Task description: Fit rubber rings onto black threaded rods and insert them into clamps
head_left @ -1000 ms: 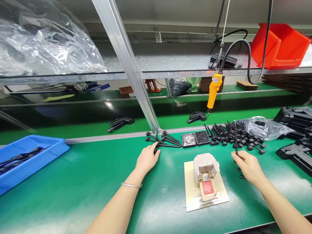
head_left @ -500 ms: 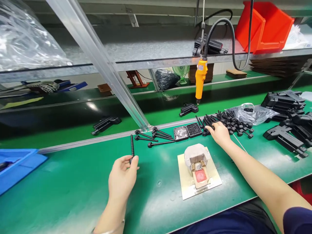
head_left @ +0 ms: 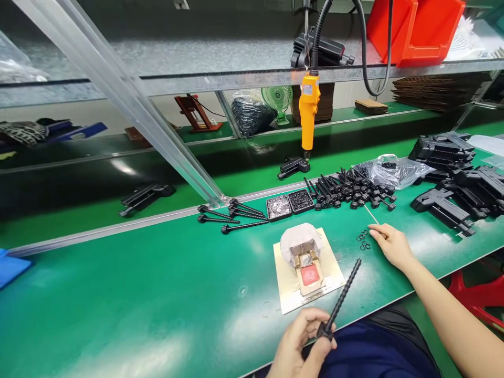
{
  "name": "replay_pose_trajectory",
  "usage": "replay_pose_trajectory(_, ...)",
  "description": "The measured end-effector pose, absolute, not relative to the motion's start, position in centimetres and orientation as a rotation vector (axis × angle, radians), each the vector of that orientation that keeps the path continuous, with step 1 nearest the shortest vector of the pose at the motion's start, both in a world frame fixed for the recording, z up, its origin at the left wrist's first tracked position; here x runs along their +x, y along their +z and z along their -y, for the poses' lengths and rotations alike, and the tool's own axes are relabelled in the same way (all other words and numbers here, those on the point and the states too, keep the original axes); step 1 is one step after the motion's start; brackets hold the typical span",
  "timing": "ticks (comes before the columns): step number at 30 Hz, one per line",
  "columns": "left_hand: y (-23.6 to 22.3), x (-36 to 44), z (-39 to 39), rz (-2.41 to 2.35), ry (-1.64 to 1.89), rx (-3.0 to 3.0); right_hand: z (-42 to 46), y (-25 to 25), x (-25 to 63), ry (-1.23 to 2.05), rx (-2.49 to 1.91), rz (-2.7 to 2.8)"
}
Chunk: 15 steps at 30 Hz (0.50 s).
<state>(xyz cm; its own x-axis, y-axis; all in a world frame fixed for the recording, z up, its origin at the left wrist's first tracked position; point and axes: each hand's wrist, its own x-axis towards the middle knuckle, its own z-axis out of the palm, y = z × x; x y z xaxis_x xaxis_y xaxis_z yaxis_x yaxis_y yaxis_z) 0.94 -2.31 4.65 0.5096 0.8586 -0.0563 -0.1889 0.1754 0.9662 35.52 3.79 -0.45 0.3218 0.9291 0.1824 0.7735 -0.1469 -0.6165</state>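
Observation:
In my left hand (head_left: pixel 305 344) is a black threaded rod (head_left: pixel 344 294) with a knobbed head. My fingers and thumb close round the head, and the shaft slants up to the right, near the bench's front edge. My right hand (head_left: pixel 389 244) rests low over the bench, thumb and forefinger together beside several small black O-rings (head_left: pixel 363 237). Whether a ring sits between those fingertips is too small to tell. Between and beyond the hands stands a fixture (head_left: pixel 279 278) on a pale base plate, with a red pad in its middle.
Behind the fixture are a tray of clear pieces (head_left: pixel 279 207) and a tray of small black parts (head_left: pixel 301 200). A heap of threaded rods (head_left: pixel 346 189) lies right of them. An orange electric screwdriver (head_left: pixel 309 113) hangs above. Black plastic housings (head_left: pixel 444 207) are piled at right.
My right hand has left the rod heap and come nearer, down to the O-rings. My left hand has carried its rod rightward and closer to me, tilting it. The view has shifted right.

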Motion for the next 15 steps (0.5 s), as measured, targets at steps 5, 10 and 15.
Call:
replay_pose_trajectory(5,3.2,1.9,1.8,-0.757,0.801,1.127,-4.7,-0.1,34.1,0.337,-1.957,1.399)
replay_pose_trajectory(10,2.8,1.4,1.9,-0.776,0.823,1.068,-3.7,1.1,33.6,0.464,-1.845,1.209)
replay_pose_trajectory(15,2.8,0.9,1.7,-0.724,0.756,1.16,-0.6,2.7,29.9,0.813,-1.608,1.059)
